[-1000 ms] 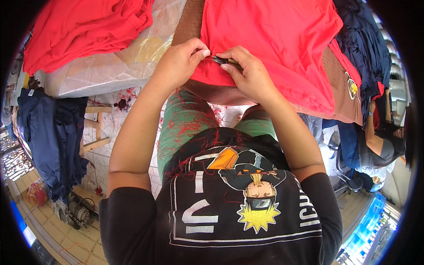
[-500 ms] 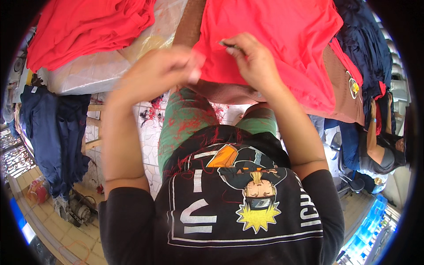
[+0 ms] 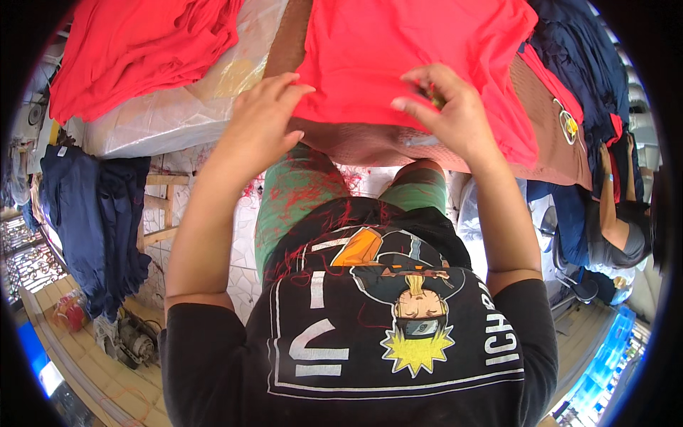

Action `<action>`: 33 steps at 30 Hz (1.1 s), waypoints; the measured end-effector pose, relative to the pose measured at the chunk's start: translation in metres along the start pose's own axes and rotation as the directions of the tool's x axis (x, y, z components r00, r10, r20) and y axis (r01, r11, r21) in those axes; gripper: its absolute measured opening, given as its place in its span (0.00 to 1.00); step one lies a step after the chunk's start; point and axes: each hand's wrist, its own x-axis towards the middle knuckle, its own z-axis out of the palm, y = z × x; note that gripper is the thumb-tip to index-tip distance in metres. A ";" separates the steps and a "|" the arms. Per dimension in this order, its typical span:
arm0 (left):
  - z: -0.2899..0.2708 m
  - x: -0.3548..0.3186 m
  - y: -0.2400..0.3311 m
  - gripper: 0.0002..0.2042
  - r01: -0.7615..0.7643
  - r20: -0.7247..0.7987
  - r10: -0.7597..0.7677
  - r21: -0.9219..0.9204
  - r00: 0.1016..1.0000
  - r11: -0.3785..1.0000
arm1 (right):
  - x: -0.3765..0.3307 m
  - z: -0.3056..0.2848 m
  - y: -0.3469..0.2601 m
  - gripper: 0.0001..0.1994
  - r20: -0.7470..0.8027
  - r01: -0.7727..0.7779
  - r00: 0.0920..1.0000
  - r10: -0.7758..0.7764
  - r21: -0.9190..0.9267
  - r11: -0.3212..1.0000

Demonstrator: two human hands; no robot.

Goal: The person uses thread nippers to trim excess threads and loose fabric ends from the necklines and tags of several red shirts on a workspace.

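Observation:
A red garment [image 3: 420,43] lies spread in front of me on a brown textured cloth [image 3: 356,146]. My left hand [image 3: 270,117] is at the garment's near left edge, fingers apart, with nothing seen in it. Above the garment's near part is my right hand [image 3: 448,107], holding a small dark tool [image 3: 432,94] against its palm. The tool is blurred and partly hidden by the fingers, so its kind is unclear. Thumb and forefinger of that hand stand apart.
At the left, a pile of red garments [image 3: 142,57] rests on a plastic-wrapped surface [image 3: 185,117]. Navy garments [image 3: 92,220] hang below it; more navy cloth [image 3: 583,57] lies far right, where another person [image 3: 619,235] works. Red thread scraps [image 3: 313,174] cover my lap.
My left hand has moved slightly left and its fingers have spread. The right hand has shifted right and lower, and its thumb and forefinger have parted, the dark tool still held.

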 end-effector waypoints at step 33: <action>0.052 0.063 -0.025 0.09 0.428 0.129 -0.421 -0.474 0.898 0.769 | 0.016 -0.031 0.130 0.23 -0.401 -0.289 0.899 0.178 -0.237 0.927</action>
